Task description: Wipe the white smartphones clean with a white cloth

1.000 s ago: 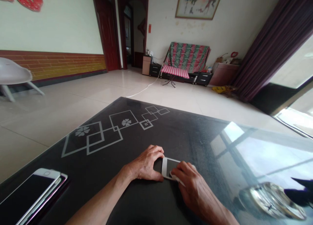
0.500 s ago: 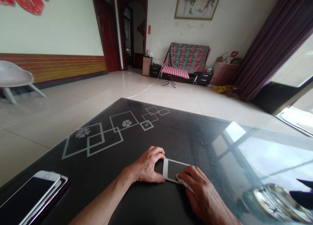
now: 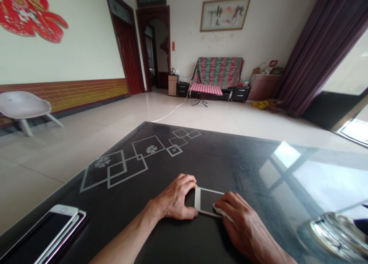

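A white smartphone [image 3: 207, 201] with a dark screen lies flat on the black tabletop. My left hand [image 3: 176, 199] steadies its left end, the thumb at the near corner and the fingers at the far corner. Over the right part of the screen, my right hand [image 3: 244, 220] presses down a folded white cloth [image 3: 223, 213], mostly hidden under the fingers. That hand also covers the phone's right end. At the lower left, more phones lie in a stack, the top one a white smartphone [image 3: 40, 233] with its screen up.
The glossy black table [image 3: 172, 237] has a pattern of white squares and flowers. A shiny silver object [image 3: 336, 233] stands at its right edge, partly out of view. Beyond are a white chair [image 3: 25, 105], a small striped-top table [image 3: 205, 89] and a purple curtain [image 3: 313, 57].
The view has tilted up slightly. My right hand with the cloth has slid a little to the right across the screen. My left hand keeps its hold on the phone.
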Demonstrator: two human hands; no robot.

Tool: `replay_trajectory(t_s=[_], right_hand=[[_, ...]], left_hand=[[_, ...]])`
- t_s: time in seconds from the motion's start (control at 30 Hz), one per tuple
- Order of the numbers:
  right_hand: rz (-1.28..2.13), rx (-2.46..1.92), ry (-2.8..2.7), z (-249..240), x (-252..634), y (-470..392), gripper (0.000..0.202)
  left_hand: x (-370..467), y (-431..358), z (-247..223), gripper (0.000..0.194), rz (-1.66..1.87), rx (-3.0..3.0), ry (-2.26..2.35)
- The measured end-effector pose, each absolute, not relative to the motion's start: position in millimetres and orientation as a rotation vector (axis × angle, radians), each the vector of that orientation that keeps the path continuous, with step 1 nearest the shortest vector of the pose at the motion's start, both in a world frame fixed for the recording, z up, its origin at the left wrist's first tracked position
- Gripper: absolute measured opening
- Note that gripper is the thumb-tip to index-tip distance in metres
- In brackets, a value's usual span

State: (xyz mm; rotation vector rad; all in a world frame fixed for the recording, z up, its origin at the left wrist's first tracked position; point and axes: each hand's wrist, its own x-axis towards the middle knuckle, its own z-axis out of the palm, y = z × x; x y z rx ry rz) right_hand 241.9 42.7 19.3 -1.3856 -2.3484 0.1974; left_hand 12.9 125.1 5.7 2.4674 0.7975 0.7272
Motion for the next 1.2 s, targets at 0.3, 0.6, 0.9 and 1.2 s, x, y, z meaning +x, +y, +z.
replay_trajectory(t_s=[0.3,0.6,0.9,1.2], right_hand=[[0.160,-1.384,-2.351,17.3,243.4,44.5,0.029],[0.064,-1.455,-2.326,23.8,234.0,43.0,0.028],[-0.038,-1.634,-2.186,20.8,220.4,36.2,0.027],[-0.018,-1.607,-2.210,20.7,223.3,37.1,0.027]], left_hand=[[14.0,124.9,3.1,0.052,0.769,2.595,0.789],[16.7,129.2,-3.6,0.048,0.801,2.624,0.823],[19.4,134.4,-5.6,0.047,0.810,2.593,0.852],[18.6,135.3,-7.3,0.046,0.832,2.614,0.825]])
